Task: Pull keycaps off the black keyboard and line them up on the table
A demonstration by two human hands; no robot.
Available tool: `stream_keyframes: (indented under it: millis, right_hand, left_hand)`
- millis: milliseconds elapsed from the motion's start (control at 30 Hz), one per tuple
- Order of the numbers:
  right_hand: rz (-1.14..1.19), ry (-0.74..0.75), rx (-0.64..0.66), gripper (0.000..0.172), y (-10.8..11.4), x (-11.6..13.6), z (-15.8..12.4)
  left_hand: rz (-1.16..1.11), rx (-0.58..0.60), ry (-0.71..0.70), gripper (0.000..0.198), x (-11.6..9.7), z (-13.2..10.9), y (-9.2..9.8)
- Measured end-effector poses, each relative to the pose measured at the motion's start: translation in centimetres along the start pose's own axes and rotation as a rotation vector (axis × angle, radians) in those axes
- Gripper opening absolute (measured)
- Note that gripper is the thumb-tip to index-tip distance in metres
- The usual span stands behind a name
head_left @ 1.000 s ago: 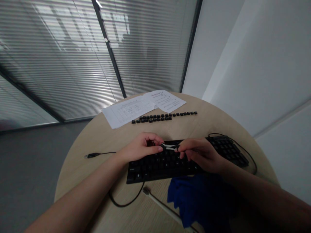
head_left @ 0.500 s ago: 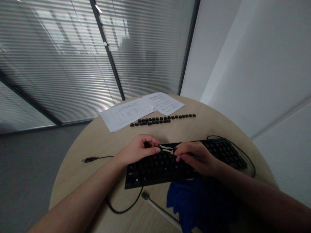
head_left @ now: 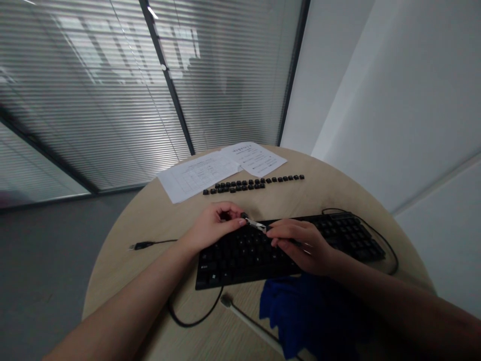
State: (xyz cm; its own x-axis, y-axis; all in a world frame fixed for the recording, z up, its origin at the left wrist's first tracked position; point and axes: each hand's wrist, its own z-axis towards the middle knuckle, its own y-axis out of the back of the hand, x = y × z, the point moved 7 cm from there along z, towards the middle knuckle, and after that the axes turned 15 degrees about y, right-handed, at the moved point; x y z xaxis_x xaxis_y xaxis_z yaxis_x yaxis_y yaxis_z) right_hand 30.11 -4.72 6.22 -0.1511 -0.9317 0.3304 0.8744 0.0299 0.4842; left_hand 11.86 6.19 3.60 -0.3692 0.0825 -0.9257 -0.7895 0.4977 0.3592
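A black keyboard (head_left: 240, 260) lies under both hands. My left hand (head_left: 221, 225) is over its upper left part, with thumb and fingers pinched on a small black keycap (head_left: 244, 215). My right hand (head_left: 300, 243) is closed on a slim tool with pale metal tips (head_left: 256, 225); the tips point left and meet the keycap's underside or edge, too small to tell which. Past the keyboard, several loose black keycaps (head_left: 240, 188) stand in two rows on the table.
Printed papers (head_left: 199, 175) lie at the round table's (head_left: 124, 281) far side. A brush (head_left: 248, 323) and a blue cloth (head_left: 289, 311) are at the near edge. A USB plug (head_left: 141, 245) lies left, and the cable loops around the keyboard.
The tool's tips have tilted and appear closer together. My left hand has risen slightly with the keycap, which shows more clearly above the fingertips.
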Motion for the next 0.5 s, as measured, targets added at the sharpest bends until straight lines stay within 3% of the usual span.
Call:
stream_keyframes:
  millis: [233, 367, 500]
  right_hand:
    - [-0.207, 0.064, -0.049, 0.023, 1.5, 0.6, -0.1]
    - [-0.519, 0.124, -0.078, 0.024, 2.8, 0.6, -0.2]
    - [-0.549, 0.104, 0.023, 0.029, 2.1, -0.3, -0.3]
  left_hand:
    - [-0.125, -0.092, -0.004, 0.033, 1.2, 0.9, 1.3]
    - [-0.098, -0.023, 0.052, 0.033, 1.0, 0.7, 0.4]
    - [-0.095, 0.095, 0.094, 0.031, 0.4, 0.0, -1.3]
